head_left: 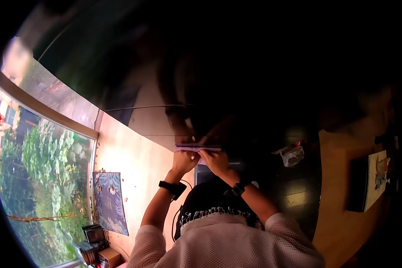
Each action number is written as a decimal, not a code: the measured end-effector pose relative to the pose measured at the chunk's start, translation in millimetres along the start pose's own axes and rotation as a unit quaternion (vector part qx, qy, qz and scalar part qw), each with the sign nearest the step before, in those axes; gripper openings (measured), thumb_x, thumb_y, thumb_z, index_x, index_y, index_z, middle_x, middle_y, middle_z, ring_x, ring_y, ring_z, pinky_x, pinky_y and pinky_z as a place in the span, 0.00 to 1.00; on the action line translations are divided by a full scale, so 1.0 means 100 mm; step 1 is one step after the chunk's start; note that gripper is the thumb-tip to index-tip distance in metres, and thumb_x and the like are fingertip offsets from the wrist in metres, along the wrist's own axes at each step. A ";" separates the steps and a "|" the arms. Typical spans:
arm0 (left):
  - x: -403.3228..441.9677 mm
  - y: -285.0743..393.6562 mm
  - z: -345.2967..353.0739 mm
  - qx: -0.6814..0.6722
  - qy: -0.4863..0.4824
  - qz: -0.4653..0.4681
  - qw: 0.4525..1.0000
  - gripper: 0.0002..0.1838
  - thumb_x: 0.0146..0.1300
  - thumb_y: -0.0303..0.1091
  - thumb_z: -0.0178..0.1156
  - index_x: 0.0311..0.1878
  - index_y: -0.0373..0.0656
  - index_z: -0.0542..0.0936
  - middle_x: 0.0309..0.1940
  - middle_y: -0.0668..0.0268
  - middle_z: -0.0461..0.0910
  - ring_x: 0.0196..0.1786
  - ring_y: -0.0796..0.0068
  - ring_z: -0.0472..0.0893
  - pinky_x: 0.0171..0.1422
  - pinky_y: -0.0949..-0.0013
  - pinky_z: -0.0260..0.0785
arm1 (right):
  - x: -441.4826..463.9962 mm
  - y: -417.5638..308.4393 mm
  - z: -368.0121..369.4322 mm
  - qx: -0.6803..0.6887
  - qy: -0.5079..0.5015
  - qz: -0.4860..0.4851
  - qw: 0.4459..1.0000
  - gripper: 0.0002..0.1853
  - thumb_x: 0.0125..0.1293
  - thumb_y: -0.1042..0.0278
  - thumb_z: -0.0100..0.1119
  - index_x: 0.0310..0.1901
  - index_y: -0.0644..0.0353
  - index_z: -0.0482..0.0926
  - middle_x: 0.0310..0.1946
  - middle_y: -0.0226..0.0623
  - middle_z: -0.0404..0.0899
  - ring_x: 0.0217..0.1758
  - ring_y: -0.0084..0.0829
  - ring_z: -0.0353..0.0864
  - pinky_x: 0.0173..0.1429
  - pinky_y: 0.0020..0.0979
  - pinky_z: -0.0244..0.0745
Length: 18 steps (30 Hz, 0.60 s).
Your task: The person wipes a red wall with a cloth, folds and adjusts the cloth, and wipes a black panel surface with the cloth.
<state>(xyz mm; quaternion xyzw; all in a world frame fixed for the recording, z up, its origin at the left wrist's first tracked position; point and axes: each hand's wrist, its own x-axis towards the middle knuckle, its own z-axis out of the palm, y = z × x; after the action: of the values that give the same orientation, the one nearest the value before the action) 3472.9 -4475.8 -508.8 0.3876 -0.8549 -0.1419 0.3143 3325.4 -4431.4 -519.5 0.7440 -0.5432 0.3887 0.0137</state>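
A folded pinkish-purple cloth (196,148) lies along the lower edge of a dark, glossy panel (152,120), which reflects the arms. My left hand (184,161) presses the left part of the cloth, its fingers bent over it. Close beside it, my right hand (213,160) holds the right part of the cloth, fingers curled. The two hands nearly touch at the middle. Each wrist wears a dark band.
At the left are a large window (44,178), a patterned mat (110,201) and dark boxes (93,233) on the floor. A crumpled clear plastic bag (292,155) lies on the dark surface to the right. Farther right stands a board-like item (374,181).
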 end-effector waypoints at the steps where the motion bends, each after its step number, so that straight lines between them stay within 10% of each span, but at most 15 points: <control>1: -0.05 0.03 -0.06 -0.006 -0.025 -0.033 0.999 0.05 0.41 0.32 0.61 0.23 0.43 0.82 0.23 0.60 0.79 0.27 0.60 0.79 0.32 0.64 0.71 | -0.03 -0.06 0.01 0.008 -0.015 0.032 0.999 0.06 0.54 0.66 0.59 0.34 0.53 0.76 0.24 0.36 0.78 0.27 0.36 0.79 0.30 0.31 0.73; 3: 0.02 0.03 -0.27 -0.008 -0.068 -0.080 0.994 0.05 0.42 0.32 0.60 0.23 0.44 0.82 0.24 0.60 0.79 0.28 0.60 0.78 0.32 0.62 0.71 | 0.13 -0.32 -0.19 0.013 0.029 0.037 0.999 0.05 0.54 0.66 0.60 0.34 0.53 0.78 0.24 0.36 0.79 0.25 0.35 0.79 0.28 0.29 0.73; 5: 0.23 0.07 -0.54 -0.028 0.115 0.086 0.989 0.05 0.40 0.31 0.60 0.23 0.44 0.82 0.19 0.61 0.78 0.23 0.61 0.79 0.30 0.66 0.72 | 0.48 -0.51 -0.35 0.014 0.108 0.004 0.994 0.05 0.54 0.67 0.61 0.33 0.54 0.79 0.24 0.36 0.79 0.23 0.34 0.79 0.26 0.28 0.74; 18: 0.58 -0.14 -1.61 -0.374 0.307 0.013 0.875 0.09 0.51 0.27 0.41 0.17 0.41 0.60 0.15 0.68 0.64 0.19 0.81 0.60 0.25 0.79 0.53 | 1.69 -1.69 -0.42 0.009 0.207 -0.055 0.977 0.05 0.53 0.71 0.62 0.33 0.57 0.79 0.20 0.34 0.78 0.21 0.27 0.79 0.28 0.24 0.72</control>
<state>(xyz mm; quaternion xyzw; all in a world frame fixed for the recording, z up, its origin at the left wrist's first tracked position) 3555.7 -4528.1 -368.4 0.2536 -0.6035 -0.3210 0.6844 3458.0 -4478.8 -321.7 0.6765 -0.4834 0.5378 0.1398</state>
